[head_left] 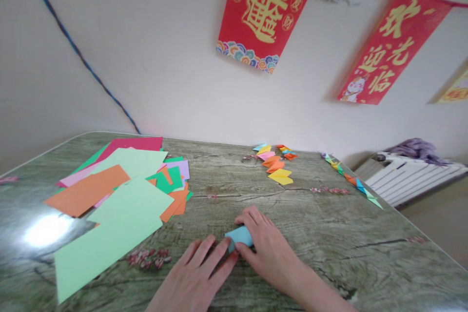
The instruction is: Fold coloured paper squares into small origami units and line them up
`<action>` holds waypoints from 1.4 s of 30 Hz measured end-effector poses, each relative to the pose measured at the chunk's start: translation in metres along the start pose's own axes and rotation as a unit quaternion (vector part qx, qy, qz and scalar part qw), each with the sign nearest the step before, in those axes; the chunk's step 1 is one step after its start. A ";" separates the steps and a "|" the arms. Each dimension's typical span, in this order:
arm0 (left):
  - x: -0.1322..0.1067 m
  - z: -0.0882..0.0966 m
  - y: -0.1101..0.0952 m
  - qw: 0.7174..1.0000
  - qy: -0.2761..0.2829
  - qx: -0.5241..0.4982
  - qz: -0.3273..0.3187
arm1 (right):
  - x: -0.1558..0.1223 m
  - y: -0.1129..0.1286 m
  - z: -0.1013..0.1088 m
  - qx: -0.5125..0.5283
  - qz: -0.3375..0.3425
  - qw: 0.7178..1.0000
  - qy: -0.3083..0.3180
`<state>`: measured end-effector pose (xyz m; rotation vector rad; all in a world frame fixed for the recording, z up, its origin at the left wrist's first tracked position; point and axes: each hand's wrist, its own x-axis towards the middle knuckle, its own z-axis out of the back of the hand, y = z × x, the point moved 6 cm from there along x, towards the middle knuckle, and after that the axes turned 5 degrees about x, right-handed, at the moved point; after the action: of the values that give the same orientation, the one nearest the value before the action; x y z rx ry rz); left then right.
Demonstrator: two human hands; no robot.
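A small folded piece of light blue paper [239, 238] lies on the table just in front of me. My right hand [268, 248] grips it from the right, thumb on the near side and fingers over the far side. My left hand [197, 270] rests on the tabletop with fingers stretched out and slightly apart. Its index fingertip reaches the left end of the blue paper and seems to touch it. Part of the paper is hidden under the right fingers.
Loose sheets of coloured paper [124, 204] overlap on the left. Folded paper pieces [280, 176] sit in short rows at the back, and another row [351, 179] lines the right edge. Beyond that edge is a white radiator [413, 178] with purple cloth. A wall stands behind the wood-patterned table [219, 170].
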<state>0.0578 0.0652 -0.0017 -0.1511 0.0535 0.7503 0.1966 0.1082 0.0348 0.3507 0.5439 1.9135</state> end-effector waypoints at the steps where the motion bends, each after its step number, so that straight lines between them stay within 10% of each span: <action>1: 0.000 0.001 0.000 1.000 0.003 -0.002 -0.001 | -0.001 -0.001 0.000 0.002 -0.002 1.000 -0.012; 16: -0.006 0.024 -0.005 1.000 -0.010 0.020 0.021 | -0.024 -0.046 0.010 0.044 -0.058 0.996 -0.047; 28: -0.019 0.001 0.000 0.981 -0.172 0.087 0.022 | -0.020 -0.013 0.011 0.100 0.030 0.994 -0.042; 42: -0.015 0.005 -0.007 0.979 -0.137 0.149 0.012 | -0.033 -0.004 0.011 -0.120 0.188 0.968 -0.115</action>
<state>0.0513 0.0507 0.0055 0.2398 -0.0946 0.7735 0.2182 0.0813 0.0417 0.5373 0.0893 2.2350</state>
